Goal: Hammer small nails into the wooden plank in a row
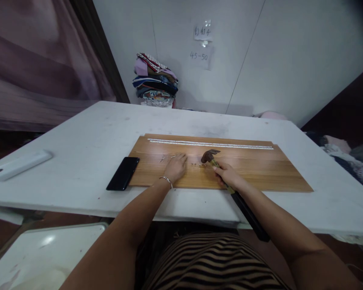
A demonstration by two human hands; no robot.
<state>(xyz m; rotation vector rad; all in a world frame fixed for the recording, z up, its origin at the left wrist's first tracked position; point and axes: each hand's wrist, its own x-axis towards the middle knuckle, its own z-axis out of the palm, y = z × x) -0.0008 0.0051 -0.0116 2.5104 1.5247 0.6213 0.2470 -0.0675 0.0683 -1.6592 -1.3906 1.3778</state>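
My right hand [227, 175] is wrapped round the upper handle of a claw hammer [247, 212]. Its rusty head is over the middle of a wooden board [248, 167], and its black grip slants back toward me, past the table edge. My left hand [176, 167], with a bracelet at the wrist, rests low over the board, fingers drawn together; whatever is between the fingertips is hidden. Just left of it lie several loose nails [162, 158]. A short row of small nails [193, 164] stands between my hands, partly behind the hammer head.
Two white measuring strips [211, 144] run along the board's far edge. A black phone [123, 173] lies at its left end. A white handled object [21, 164] is at the far left of the white table [87, 133]. Folded clothes [155, 80] are stacked by the wall.
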